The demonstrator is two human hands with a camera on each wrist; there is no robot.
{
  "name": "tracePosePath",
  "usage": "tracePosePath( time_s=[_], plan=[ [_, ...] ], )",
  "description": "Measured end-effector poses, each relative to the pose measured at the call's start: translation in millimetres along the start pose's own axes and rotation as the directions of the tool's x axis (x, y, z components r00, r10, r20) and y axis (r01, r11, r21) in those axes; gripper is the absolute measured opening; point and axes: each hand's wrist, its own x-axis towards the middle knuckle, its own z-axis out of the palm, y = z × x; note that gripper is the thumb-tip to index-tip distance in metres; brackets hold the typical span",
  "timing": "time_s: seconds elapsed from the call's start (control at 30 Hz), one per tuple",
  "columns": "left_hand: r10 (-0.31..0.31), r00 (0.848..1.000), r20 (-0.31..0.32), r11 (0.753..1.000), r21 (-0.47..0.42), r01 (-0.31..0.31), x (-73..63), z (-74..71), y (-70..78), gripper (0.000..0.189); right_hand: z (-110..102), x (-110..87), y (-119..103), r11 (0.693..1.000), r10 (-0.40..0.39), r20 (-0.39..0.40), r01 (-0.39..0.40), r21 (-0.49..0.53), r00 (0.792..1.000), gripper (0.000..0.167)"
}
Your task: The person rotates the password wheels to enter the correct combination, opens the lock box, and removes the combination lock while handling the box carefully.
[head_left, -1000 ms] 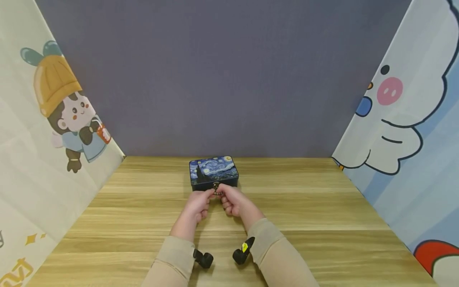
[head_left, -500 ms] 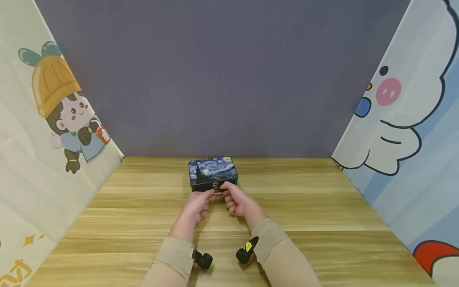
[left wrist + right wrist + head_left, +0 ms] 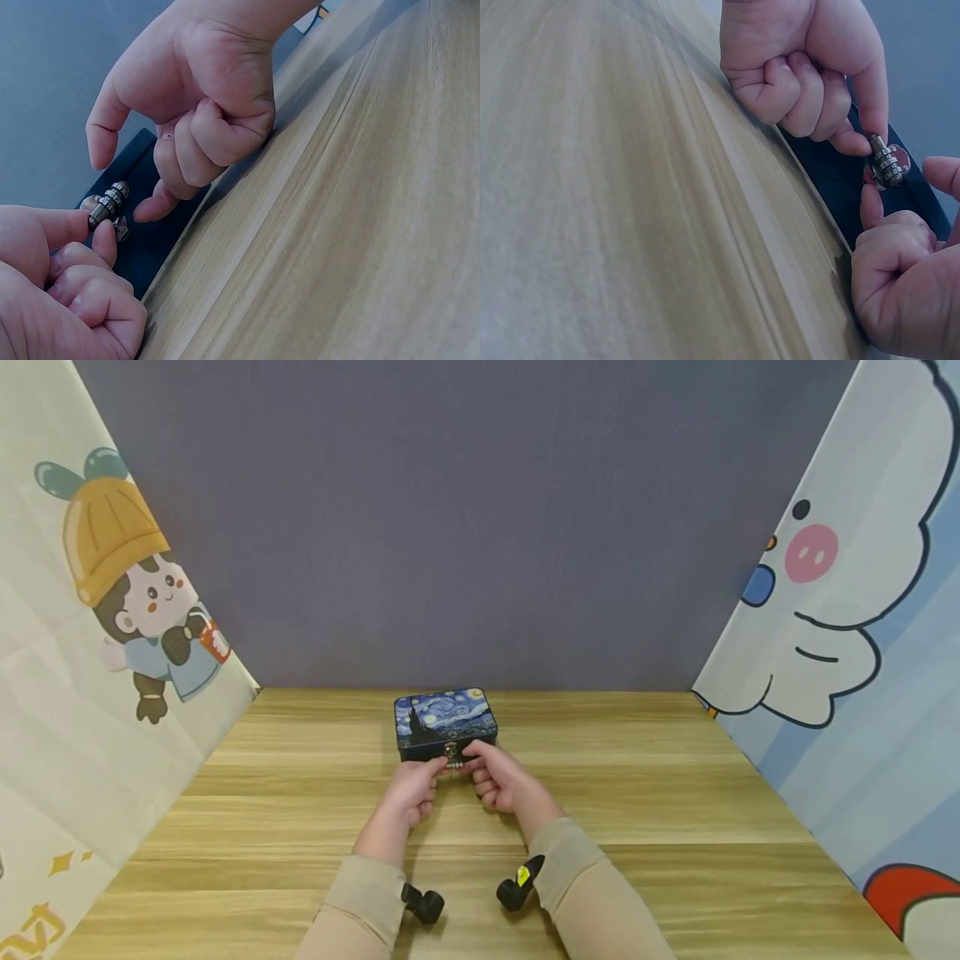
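A small metal combination lock (image 3: 886, 162) with number dials hangs at the brass clasp (image 3: 450, 748) on the front of a dark tin box (image 3: 446, 717). The lid carries a blue starry-night picture and is down. My left hand (image 3: 412, 789) pinches one end of the lock between thumb and forefinger, the other fingers curled under. At the lock's other end, my right hand (image 3: 501, 781) has its thumb and forefinger spread apart, with nothing between them. Its remaining fingers are folded in. The forefinger's tip lies close beside the lock (image 3: 109, 202) in the left wrist view.
The box stands near the back edge of a wood-grain table (image 3: 637, 793), before a grey back panel (image 3: 480, 527). Cartoon-printed sheets (image 3: 52, 635) flank both sides. Black wrist cameras (image 3: 429, 907) sit on both sleeves.
My right hand has drawn slightly right, its thumb and forefinger coming away from the lock and baring its dials. The left hand keeps its pinch, and the box stays put.
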Motion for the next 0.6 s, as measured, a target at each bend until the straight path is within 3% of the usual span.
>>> tracePosePath(
  time_s=[0.6],
  plan=[
    [0.008,1.000,0.005,1.000,-0.003,-0.008,-0.4,0.4,-1.2,0.038,8.0,3.6,2.7,0.999,-0.028,0.004,0.029,-0.017,1.000,0.024]
  ],
)
